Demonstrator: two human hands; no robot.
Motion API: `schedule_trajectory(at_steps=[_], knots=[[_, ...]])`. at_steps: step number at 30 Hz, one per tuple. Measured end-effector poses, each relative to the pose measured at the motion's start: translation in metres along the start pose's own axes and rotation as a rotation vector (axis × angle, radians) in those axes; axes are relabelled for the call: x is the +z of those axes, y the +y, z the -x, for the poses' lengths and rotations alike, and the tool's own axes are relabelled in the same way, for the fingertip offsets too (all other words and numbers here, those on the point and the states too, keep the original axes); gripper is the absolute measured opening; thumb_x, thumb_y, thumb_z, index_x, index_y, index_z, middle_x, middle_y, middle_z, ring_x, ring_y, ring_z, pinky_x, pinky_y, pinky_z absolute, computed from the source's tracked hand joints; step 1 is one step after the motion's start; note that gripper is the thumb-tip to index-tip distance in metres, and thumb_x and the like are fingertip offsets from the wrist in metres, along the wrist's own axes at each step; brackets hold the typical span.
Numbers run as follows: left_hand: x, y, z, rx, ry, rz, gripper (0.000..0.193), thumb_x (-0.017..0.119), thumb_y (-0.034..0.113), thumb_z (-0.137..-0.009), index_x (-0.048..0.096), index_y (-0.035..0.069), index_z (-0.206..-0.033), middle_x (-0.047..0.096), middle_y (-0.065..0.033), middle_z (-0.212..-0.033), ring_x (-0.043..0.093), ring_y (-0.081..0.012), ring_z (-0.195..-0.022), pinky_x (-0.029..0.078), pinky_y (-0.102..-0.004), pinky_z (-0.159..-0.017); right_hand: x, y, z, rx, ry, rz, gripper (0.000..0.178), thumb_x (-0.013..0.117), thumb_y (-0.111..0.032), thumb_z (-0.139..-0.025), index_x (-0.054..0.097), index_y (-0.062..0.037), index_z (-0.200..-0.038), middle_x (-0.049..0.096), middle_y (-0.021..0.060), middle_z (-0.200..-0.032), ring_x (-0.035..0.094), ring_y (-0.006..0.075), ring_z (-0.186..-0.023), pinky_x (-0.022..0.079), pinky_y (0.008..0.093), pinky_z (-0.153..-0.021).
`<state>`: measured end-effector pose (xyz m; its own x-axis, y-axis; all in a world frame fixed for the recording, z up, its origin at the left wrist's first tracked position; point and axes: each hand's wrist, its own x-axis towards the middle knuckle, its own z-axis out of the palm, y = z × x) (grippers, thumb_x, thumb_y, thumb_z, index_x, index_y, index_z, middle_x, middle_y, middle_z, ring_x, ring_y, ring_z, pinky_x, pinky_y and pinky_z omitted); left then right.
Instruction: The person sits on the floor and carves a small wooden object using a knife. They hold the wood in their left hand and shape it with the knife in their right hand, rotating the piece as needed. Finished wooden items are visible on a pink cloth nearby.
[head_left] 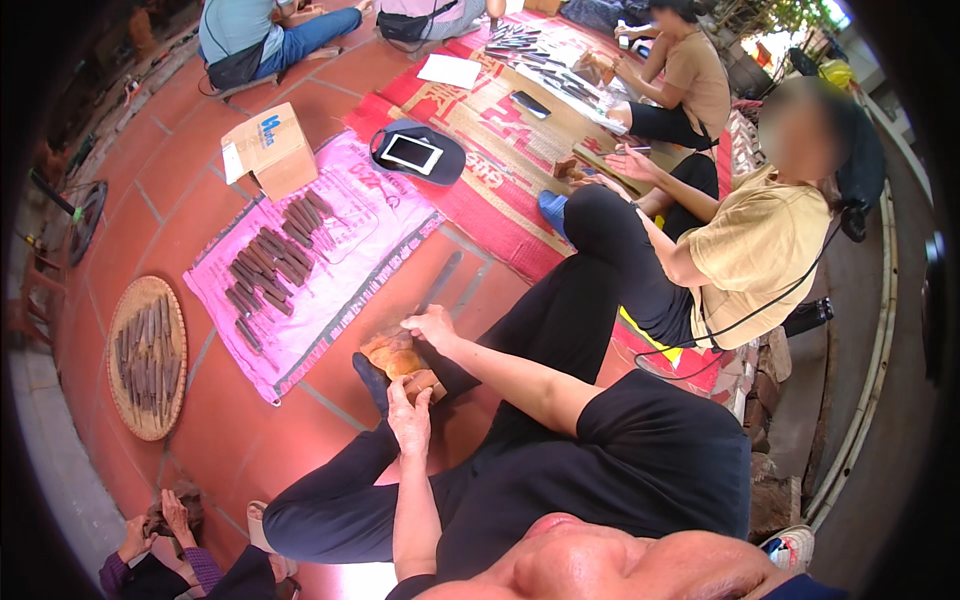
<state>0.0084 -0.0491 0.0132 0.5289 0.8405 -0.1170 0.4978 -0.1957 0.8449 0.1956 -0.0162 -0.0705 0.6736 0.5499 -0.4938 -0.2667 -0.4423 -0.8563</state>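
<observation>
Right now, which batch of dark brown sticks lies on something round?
The sticks in the woven round tray, far left. The other sticks lie on the pink sheet.

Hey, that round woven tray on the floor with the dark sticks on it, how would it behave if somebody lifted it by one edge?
The woven tray looks thin and shallow, so it is probably light and may flex a little. Its rim is low, and the dark sticks lie loose and roughly parallel, so tilting would likely send them sliding or rolling off. Pushed flat across the tiled floor, it should probably slide easily.
</observation>
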Motion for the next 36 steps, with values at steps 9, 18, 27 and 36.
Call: schedule_trajectory(at_steps=[9,18,27,36], knots=[[-0.001,0.003,0.001,-0.024,-0.006,-0.002,0.041,0.066,0.014,-0.079,0.048,0.006,-0.116,0.056,-0.0155,-0.111,0.055,-0.0347,-0.102,0.044,-0.0411,-0.086,0.002,-0.012,0.003,0.056,0.051,-0.036,0.017,0.072,-0.013,-0.064,0.07,-0.0047,-0.079,0.066,0.0077,-0.068,0.062,0.0159,-0.058,0.049,0.0292,-0.056],[0.0,-0.001,0.001,-0.012,-0.004,0.001,0.042,0.066,0.016,-0.08,0.048,0.006,-0.116,0.055,-0.0158,-0.112,0.055,-0.0352,-0.103,0.045,-0.0415,-0.085,0.01,-0.004,-0.003,-0.094,0.059,0.354,0.028,0.073,-0.026,-0.064,0.07,-0.0037,-0.081,0.068,0.0157,-0.075,0.066,0.0292,-0.075,0.05,0.0377,-0.071],[0.002,-0.003,0.001,0.007,0.01,0.008,0.041,0.067,0.013,-0.079,0.048,0.006,-0.114,0.056,-0.0161,-0.11,0.055,-0.0355,-0.101,0.045,-0.0417,-0.085,0.025,0.017,-0.011,-0.243,0.096,0.357,0.013,0.072,-0.012,-0.065,0.069,-0.0034,-0.074,0.066,0.0065,-0.067,0.061,0.0161,-0.056,0.045,0.028,-0.049],[0.002,-0.003,0.001,0.014,0.018,0.013,0.04,0.067,0.014,-0.079,0.048,0.006,-0.113,0.056,-0.0158,-0.11,0.055,-0.0352,-0.102,0.045,-0.0417,-0.085,0.022,-0.007,-0.001,-0.08,0.089,0.391,0.028,0.074,-0.024,-0.065,0.07,-0.0019,-0.082,0.069,0.0135,-0.078,0.066,0.023,-0.07,0.05,0.0342,-0.068]])
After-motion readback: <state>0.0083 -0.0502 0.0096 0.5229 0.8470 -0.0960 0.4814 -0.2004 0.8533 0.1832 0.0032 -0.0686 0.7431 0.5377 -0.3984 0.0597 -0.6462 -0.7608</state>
